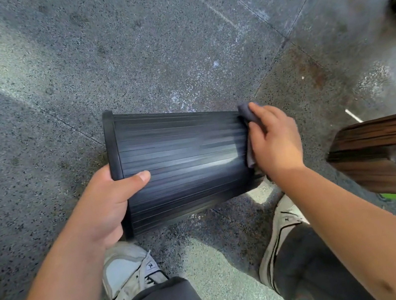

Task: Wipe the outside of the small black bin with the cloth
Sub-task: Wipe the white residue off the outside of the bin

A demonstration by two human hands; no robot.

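Speckled floor, left hand gripping bin rim, right hand pressing cloth

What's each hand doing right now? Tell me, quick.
Left hand: closed on the rim of the small black bin, held on its side.
Right hand: holding the cloth against the bin's base end.

Below me I see a speckled grey stone floor and two pale sneakers. Dark striped wooden furniture juts in at right.
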